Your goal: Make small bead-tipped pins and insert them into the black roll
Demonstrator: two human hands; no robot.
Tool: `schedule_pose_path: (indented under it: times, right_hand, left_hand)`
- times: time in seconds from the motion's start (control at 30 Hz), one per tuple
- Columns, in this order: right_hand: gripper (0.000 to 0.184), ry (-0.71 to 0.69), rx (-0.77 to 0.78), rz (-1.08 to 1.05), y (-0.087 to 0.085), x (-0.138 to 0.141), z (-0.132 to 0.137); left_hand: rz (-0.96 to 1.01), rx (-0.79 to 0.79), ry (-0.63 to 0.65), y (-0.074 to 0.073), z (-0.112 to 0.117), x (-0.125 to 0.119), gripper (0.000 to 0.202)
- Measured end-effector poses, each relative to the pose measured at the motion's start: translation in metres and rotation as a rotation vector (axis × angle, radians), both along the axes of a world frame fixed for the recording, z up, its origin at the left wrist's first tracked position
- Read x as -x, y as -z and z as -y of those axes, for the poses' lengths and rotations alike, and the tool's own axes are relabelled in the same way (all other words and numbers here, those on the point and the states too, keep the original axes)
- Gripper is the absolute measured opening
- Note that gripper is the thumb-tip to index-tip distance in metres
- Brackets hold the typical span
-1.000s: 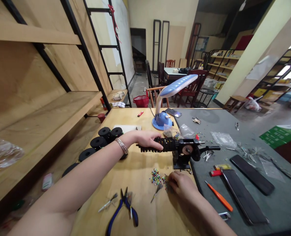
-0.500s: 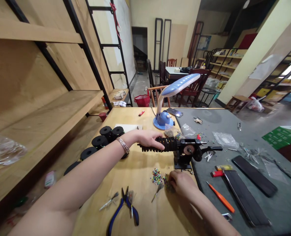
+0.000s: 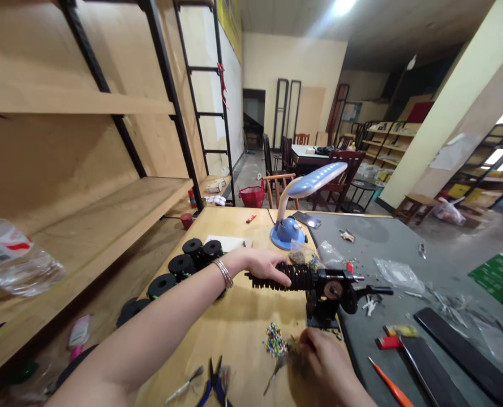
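My left hand (image 3: pixel 265 265), with a bracelet on its wrist, is closed around a black ribbed coil (image 3: pixel 296 277). The coil sticks out sideways from a small black hand-crank machine (image 3: pixel 330 295) standing where the wooden table (image 3: pixel 238 328) meets a grey mat (image 3: pixel 404 249). My right hand (image 3: pixel 323 362) rests low on the table with its fingers curled beside a heap of small coloured beads (image 3: pixel 274 341). I cannot make out what its fingers hold, if anything.
Black spools (image 3: pixel 192 254) lie left of my arm. A blue desk lamp (image 3: pixel 296 217), plastic bags (image 3: pixel 398 273), blue-handled pliers (image 3: pixel 214 387), an orange tool (image 3: pixel 390 384), a red lighter (image 3: pixel 387 342) and dark flat strips (image 3: pixel 459 356) lie around. Wooden shelving (image 3: pixel 85 215) stands at the left.
The view has tilted upward, so the table and hands sit lower in frame. My left hand keeps its hold on the coil; my right hand stays by the beads.
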State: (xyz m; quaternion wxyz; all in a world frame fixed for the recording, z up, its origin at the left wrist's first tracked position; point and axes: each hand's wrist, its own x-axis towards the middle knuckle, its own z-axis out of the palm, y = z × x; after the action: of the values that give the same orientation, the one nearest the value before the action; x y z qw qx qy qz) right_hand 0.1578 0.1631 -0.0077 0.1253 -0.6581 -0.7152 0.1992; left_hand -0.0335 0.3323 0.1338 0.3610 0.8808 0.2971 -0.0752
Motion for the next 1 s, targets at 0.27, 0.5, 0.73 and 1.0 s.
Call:
schedule_pose_path:
  times: [0.27,0.5,0.73,1.0]
  right_hand:
    - [0.028,0.078,-0.421,-0.394,-0.025,0.026,-0.009]
    - [0.032,0.154,-0.549,-0.451,-0.04,0.045,-0.027]
    - [0.04,0.288,-0.557,-0.524,-0.042,0.054,-0.034]
    - [0.039,0.322,-0.548,-0.437,-0.047,0.055,-0.034]
  left_hand:
    - [0.017,-0.037,0.025,-0.001,0.0,-0.002,0.049]
    - [0.031,-0.032,0.046,0.005,-0.004,-0.005,0.046]
    - [0.028,-0.053,0.052,0.006,-0.007,-0.004,0.05]
    - [0.055,-0.059,0.069,0.01,-0.01,-0.005,0.052]
